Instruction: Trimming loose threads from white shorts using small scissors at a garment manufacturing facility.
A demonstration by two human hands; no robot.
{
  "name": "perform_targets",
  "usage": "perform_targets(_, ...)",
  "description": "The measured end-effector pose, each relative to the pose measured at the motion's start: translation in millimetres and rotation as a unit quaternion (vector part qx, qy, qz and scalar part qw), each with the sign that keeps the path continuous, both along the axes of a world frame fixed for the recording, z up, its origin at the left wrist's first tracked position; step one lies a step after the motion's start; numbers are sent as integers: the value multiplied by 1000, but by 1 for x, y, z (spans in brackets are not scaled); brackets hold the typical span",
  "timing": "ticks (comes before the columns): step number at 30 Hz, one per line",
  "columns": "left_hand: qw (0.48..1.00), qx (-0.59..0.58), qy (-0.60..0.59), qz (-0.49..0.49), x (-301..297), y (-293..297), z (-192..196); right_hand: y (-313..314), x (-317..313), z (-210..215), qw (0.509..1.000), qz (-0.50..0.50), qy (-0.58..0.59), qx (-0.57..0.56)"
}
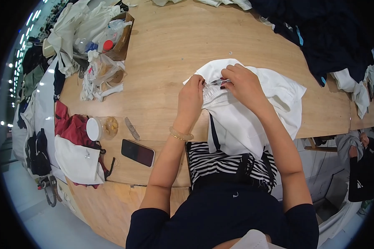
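Note:
A white garment point(241, 120) with a gathered, elastic-looking waistband point(218, 95) lies over the table edge and hangs down onto my lap. My left hand point(191, 96) pinches the left end of that band between thumb and fingers. Just right of it, my right hand point(243, 83) is closed on a small silvery pointed tool, which looks like thread snips point(219, 81). The tool's tip points left toward my left fingers, close over the band. My right palm and curled fingers hide part of its handle.
Left of my forearm lie a phone point(138, 152), a grey blade-like piece point(132, 128), a clear jar with a white lid point(94, 129) and red and white cloth point(79, 159). A cardboard box point(122, 41) stands far left; dark garments point(320, 37) heap far right. Another person point(363, 166) is at right.

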State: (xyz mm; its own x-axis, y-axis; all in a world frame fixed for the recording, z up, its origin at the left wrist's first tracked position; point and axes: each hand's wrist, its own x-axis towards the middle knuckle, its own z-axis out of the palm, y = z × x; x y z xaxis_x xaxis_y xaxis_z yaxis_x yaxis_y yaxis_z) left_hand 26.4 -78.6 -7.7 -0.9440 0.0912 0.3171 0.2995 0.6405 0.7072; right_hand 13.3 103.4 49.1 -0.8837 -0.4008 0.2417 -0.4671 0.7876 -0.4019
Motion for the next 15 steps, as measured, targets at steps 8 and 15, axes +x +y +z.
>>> perform_targets(8, 995, 86, -13, -39, 7, -1, 3, 2, -1, -1, 1000, 0, 10, 3)
perform_targets(15, 998, 11, 58, -24, 3, -6, -5, -5, -3, 0, 999, 22, 22, 7)
